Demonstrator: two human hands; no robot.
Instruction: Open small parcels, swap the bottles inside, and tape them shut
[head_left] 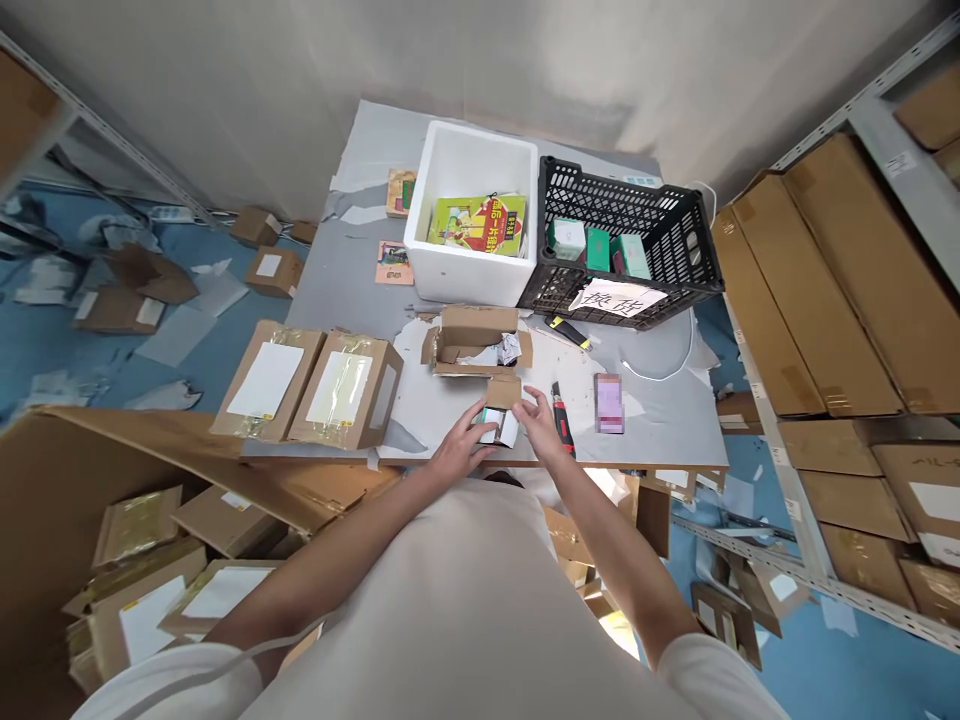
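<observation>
At the table's near edge, a small white box (507,430) with a raised brown cardboard flap (503,393) stands between my hands. My left hand (461,443) grips its left side, fingers over the top. On the other side, my right hand (538,424) pinches the box near the flap's right edge. What lies inside the box is too small to make out. Just beyond it sits an opened cardboard carton (457,352) with crumpled paper (508,349) in it. A red and black utility knife (562,420) lies to the right of my right hand.
A white foam box (466,280) holding yellow-green packets and a black plastic crate (551,285) with several small boxes stand behind. Two taped cartons (341,388) are at left. A phone (609,403) and a yellow-black cutter (568,332) lie at right. Shelves (795,480) flank the table.
</observation>
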